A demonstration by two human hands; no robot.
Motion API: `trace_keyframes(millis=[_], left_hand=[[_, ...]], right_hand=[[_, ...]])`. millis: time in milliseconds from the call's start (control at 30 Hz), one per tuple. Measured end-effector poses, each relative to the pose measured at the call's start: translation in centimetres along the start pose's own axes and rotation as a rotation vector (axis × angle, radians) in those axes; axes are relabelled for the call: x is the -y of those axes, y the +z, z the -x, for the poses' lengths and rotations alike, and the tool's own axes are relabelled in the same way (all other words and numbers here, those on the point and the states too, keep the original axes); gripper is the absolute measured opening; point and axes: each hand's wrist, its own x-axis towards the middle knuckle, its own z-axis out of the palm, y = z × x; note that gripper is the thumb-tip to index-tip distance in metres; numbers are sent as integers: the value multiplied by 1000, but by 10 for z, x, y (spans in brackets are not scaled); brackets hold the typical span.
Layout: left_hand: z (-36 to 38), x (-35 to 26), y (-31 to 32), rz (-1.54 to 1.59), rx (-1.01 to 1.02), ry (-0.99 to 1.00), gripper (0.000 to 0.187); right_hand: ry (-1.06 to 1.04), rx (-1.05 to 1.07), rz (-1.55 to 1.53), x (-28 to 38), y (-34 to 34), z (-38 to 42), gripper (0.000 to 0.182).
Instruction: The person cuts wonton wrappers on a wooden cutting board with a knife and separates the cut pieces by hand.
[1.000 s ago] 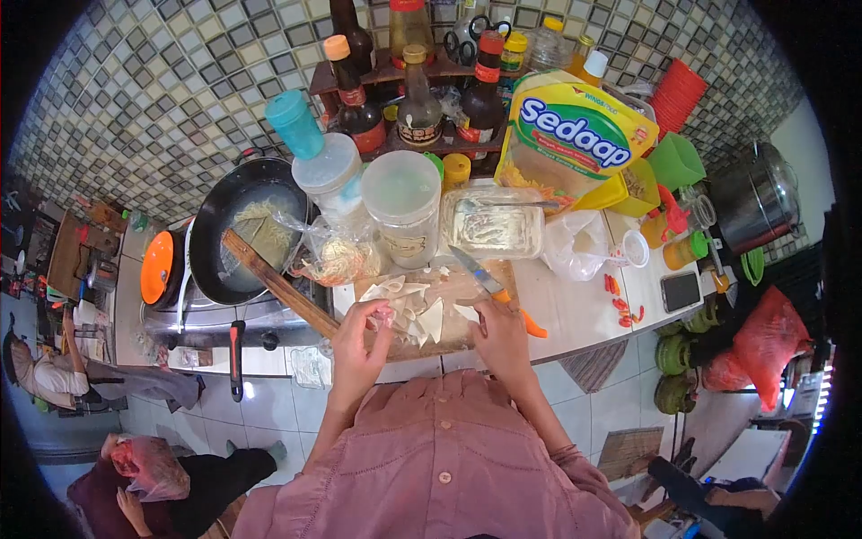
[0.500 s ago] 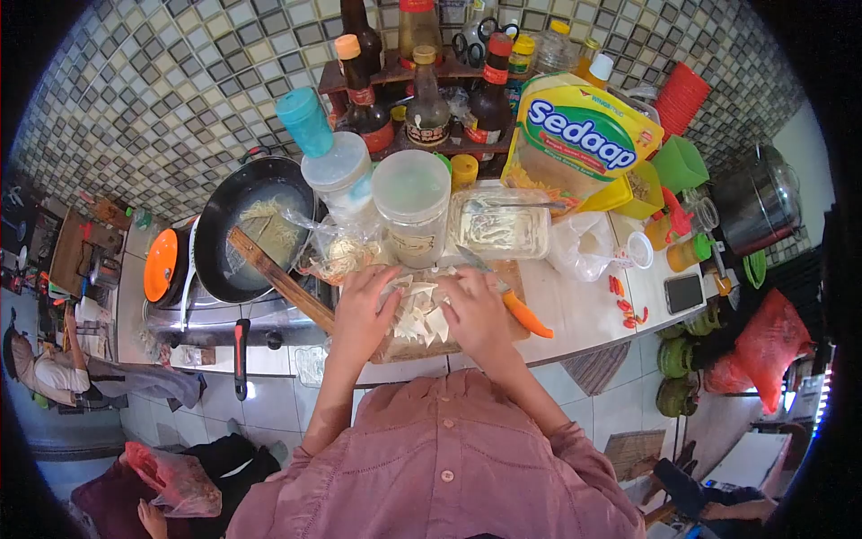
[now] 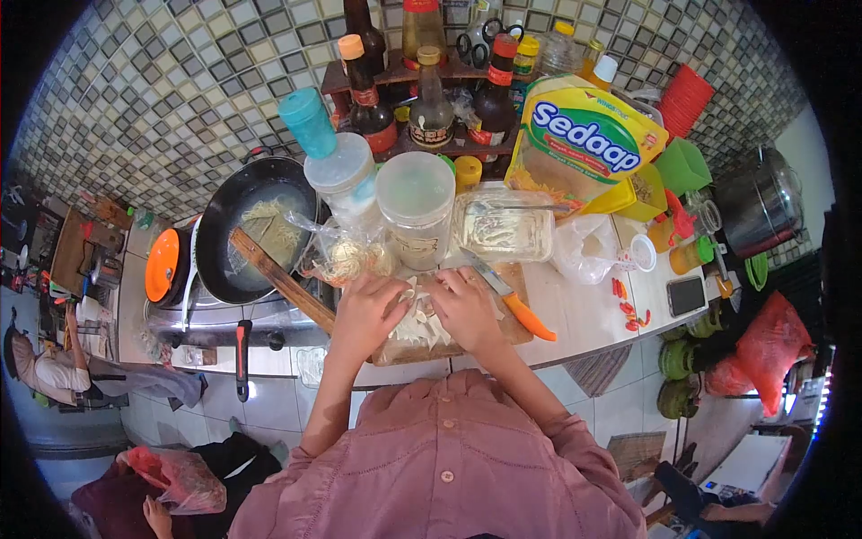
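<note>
Thin, pale cut pieces, like strips of dough wrapper, lie heaped on a wooden cutting board right in front of me. My left hand is at the heap's left side, its fingers curled in on the pieces. Opposite it, my right hand has bent fingers gathered on the pieces, the fingertips partly hidden. A knife with an orange handle rests at the board's right side, its blade angled away from me. Beyond my hands stands a clear lidded jar, beside a plastic bag of pale noodle-like strands.
At left, a black pan on the stove holds pale strands, with a wooden stick nearby. A clear tray, a Sedaap pouch, cut chillies and a phone are to the right. Other people are behind.
Both hands have drawn in toward each other over the pale pieces, and their spread fingers have curled more. The pan, jars and knife stay in place.
</note>
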Motion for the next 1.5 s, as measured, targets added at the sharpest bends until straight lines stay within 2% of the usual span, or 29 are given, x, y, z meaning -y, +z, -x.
trace_keyframes(millis=[200,533,633,700,800,833,867,933,967,1033,1067,1100,1133,1167,1233,1333,1400,1467,1500], left_hand=[[15,4,3,-22,-107,206,21],[30,-8,6,-26,-142,227,29],[38,-11,-1,-6,-246,194,28],[51,1,-14,-3,-421,120,25],[83,44,-54,-363,-808,-86,26],[94,62,-72,-394,-955,-168,25],[112,77,-95,-282,-982,-522,27],[152,127,-138,-297,-844,-793,31],[186,175,-141,-299,-848,-799,31],[255,282,-162,-323,-470,-749,36],[273,321,-170,-325,-473,-753,36],[281,355,-179,-233,-440,-841,40],[272,361,-184,-139,-402,-928,46],[268,364,-190,-140,-399,-928,46],[237,333,-206,75,-206,-1334,55],[244,373,-217,33,-173,-1380,60],[256,396,-224,106,-227,-1451,64],[267,426,-234,-57,-48,-1471,71],[266,428,-237,-59,-46,-1468,71]], right_hand=[[-81,-80,-22,1,-9,13,23],[74,-24,-145,8,-25,32,25],[111,-56,-162,2,-28,39,26],[110,-81,-166,-3,-30,42,26],[182,-126,-215,-6,-36,46,25],[226,-146,-244,-6,-39,47,24],[271,-167,-271,-7,-41,47,23],[289,-176,-284,-9,-46,47,23],[308,-186,-294,-11,-48,47,23],[307,-179,-302,-14,-51,45,23],[316,-180,-306,-15,-52,44,23],[314,-181,-307,-16,-53,42,23],[285,-187,-297,-18,-53,40,23],[257,-191,-287,-18,-54,39,24],[276,-173,-297,-16,-56,37,23],[283,-177,-293,-16,-56,33,23],[270,-190,-286,-15,-56,33,23],[302,-171,-281,-12,-57,32,23],[305,-174,-280,-13,-57,32,23]])
